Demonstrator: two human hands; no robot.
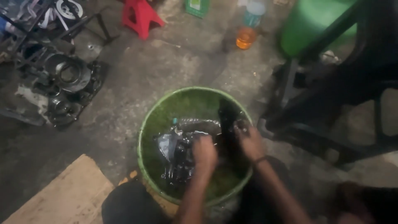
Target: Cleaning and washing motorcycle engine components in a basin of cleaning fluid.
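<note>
— Down on the floor, both my hands grip a dark oily engine part (178, 151) inside the green basin (146, 137): left hand (204, 154), right hand (250, 143).
— Could it slip?
— Yes, oil makes it slippery; it could drop and splash.

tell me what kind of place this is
Probably a small repair workshop. A stripped engine casing sits on the stained concrete floor, a red jack stand is nearby, and both hands wash a dark metal part in a green basin.

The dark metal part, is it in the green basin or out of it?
In: the dark metal part lies inside the green basin, with both hands on it.
</note>
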